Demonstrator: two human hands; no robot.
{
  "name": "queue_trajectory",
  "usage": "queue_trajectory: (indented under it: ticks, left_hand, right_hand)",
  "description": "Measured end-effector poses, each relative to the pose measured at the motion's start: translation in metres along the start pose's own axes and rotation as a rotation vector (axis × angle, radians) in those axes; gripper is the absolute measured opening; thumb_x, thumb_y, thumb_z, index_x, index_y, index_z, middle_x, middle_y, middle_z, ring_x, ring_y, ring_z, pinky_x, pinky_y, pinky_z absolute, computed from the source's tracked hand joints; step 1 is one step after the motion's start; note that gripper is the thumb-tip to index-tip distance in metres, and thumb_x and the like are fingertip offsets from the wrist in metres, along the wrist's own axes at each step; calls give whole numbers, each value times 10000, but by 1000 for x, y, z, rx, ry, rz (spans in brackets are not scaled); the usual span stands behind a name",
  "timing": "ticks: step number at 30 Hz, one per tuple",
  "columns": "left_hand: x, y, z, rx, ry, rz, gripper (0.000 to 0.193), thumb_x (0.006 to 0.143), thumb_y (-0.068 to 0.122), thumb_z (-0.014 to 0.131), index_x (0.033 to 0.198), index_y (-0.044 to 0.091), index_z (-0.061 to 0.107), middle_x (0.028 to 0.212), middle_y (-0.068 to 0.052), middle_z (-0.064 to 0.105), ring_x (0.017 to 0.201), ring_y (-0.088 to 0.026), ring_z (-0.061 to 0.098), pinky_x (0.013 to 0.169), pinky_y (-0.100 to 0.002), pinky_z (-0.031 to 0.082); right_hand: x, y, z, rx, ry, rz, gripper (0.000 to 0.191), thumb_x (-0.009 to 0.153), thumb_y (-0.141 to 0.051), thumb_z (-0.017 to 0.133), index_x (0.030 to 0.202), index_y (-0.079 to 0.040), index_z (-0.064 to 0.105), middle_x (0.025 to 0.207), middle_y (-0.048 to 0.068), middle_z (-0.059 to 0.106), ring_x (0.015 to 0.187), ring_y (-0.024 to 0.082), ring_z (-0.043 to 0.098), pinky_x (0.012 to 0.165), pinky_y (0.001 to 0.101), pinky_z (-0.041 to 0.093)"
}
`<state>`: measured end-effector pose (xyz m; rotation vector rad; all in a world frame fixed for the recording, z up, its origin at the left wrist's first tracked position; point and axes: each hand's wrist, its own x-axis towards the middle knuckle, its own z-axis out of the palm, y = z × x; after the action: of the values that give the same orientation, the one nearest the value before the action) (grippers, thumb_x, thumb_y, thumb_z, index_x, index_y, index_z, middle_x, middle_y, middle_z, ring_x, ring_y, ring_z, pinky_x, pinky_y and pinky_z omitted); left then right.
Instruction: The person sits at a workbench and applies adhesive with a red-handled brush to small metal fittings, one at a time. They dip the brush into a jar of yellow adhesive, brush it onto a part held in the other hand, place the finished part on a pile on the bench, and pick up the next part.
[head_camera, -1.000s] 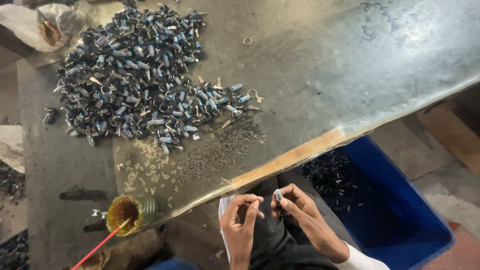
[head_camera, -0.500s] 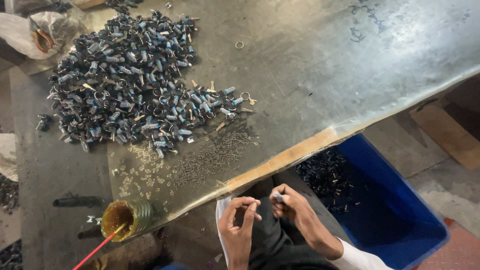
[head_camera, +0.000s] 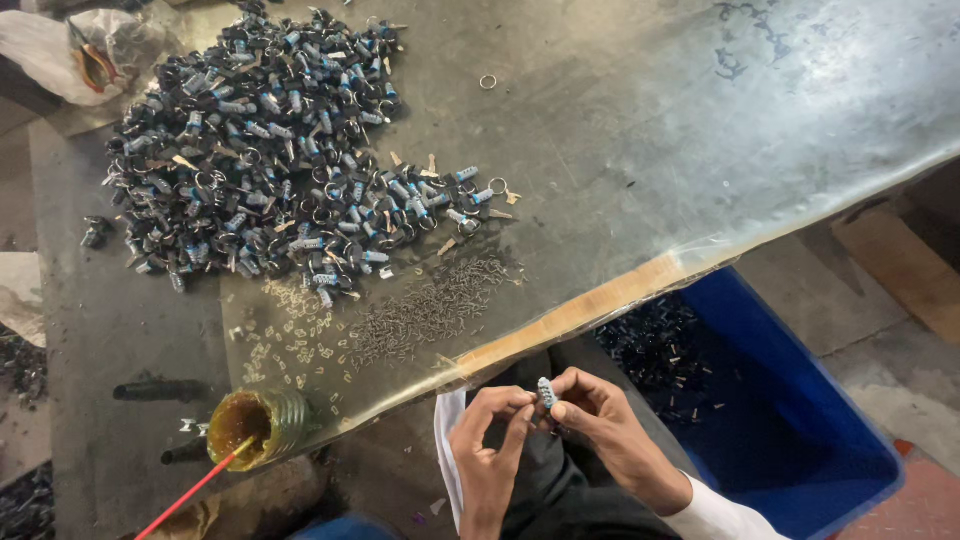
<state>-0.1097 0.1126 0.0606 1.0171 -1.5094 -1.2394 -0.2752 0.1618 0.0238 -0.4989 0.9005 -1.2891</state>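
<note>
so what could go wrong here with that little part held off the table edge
The small cylinder is pinched between the right hand and left hand past the table edge, so a slip could drop it onto the lap or floor. The open jar sits near that edge and might tip.

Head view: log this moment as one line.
left hand: fingertips on small metal cylinder | right hand: pinching cylinder | table: pile of same parts, small pins | below: blue bin
</note>
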Motion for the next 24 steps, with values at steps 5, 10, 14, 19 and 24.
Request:
queue_trajectory:
  ticks: [5,10,14,19,24]
  left_hand:
    - [-2,0,0,37,14,70,128,874,-70,714,989,-12,707,955,-80,747,854,-142,709,767,-266,563]
    - [-4,-3,-1,-23,32,-59,95,872,-52,723,953,-4,720,908,-69,752,766,-124,725,693,-251,590]
    - [-5,-3,-1,6,39,-55,84,871,-45,728,946,-7,728,905,-70,759,760,-124,710,688,-248,576]
    - [-5,-3,2,7,48,-49,87,869,-40,728,949,-7,727,903,-69,758,771,-123,715,704,-252,580]
    - [-5,-3,2,10,52,-75,86,868,-33,732,950,-7,726,895,-69,759,763,-126,720,698,-255,581]
  right_hand:
    - [2,5,2,-16,12,-2,205,956,-191,670,1066,-26,622,939,40,711,878,93,653,800,265,524]
    - [1,5,1,-65,-19,-57,192,1018,-196,630,1094,-20,615,939,41,696,878,88,626,792,261,496]
    - [2,6,0,-128,-9,-54,182,993,-180,634,1101,-37,602,981,20,702,914,74,633,820,247,499]
    - [4,7,-2,-87,1,-20,176,957,-159,673,1071,-36,620,971,10,698,910,74,644,810,259,515]
    - [3,9,-4,-100,-22,-45,182,952,-161,724,1041,-22,647,944,14,696,884,70,613,799,255,493]
